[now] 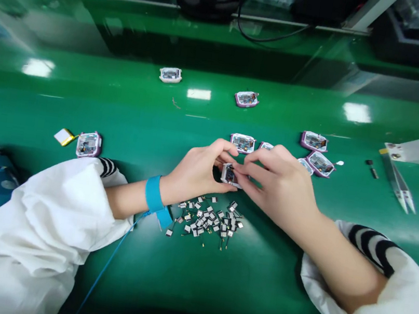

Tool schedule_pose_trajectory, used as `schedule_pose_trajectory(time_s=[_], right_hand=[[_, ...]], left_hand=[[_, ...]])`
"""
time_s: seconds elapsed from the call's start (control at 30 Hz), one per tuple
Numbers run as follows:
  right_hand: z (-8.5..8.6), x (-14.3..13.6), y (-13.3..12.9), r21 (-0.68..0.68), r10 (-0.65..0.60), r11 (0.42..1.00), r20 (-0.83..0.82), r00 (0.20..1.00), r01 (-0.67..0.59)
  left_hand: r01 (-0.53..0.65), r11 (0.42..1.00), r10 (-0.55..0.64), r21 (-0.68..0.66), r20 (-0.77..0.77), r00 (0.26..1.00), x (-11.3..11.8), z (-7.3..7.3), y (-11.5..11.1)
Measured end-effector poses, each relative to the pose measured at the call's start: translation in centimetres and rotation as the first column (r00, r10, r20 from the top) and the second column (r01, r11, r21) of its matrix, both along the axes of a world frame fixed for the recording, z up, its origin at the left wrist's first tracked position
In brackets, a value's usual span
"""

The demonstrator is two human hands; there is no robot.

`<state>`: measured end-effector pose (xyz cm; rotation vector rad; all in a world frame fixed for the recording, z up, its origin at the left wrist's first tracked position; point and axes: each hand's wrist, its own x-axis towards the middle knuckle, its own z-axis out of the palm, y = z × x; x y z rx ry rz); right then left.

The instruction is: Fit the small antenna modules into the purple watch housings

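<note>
With the left hand (200, 169), gripped an open, white-edged casing (228, 174) between thumb and fingers; with the right hand (281, 184), touched its face, and could not tell whether pinching anything. Had it between both, its long axis obscured. Just below, saw flat square tiles (205, 221) with thin leads, strewn over glossy green tabletop (191, 280).

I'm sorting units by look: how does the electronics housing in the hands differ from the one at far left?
The held housing is in the left hand, partly hidden; the far-left housing lies on the green tabletop. The held housing looks pale outside; the far-left housing has purple sides and a yellow-edged battery beside it. Both show exposed circuit boards.
</note>
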<state>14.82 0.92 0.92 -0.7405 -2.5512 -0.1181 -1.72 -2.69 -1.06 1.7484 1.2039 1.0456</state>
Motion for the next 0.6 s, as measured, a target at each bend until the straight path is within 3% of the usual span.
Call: schedule_pose_trajectory(time_s=[0.1,0.3,0.47,0.6], right_hand=[[0.8,-0.1,0.1,0.146,0.039,0.989,-0.009,0.999,-0.037],[3.3,-1.3,1.5,0.201,0.202,0.954,0.123,0.972,-0.224],[5.7,-4.0,2.8,0.356,0.386,0.824,0.215,0.897,-0.44],[7.3,-6.4,3.2,0.43,0.479,0.706,0.295,0.827,-0.563]], left_hand=[[0.012,1.0,-0.011,-0.022,0.042,0.999,-0.1,0.4,0.1],[-0.003,0.998,0.0,0.065,0.041,0.999,-1.2,2.1,0.1],[-0.108,0.989,0.109,0.1,-0.002,0.994,-2.8,3.6,-0.4],[-0.181,0.982,0.182,0.052,-0.025,0.983,-4.2,5.0,-0.8]])
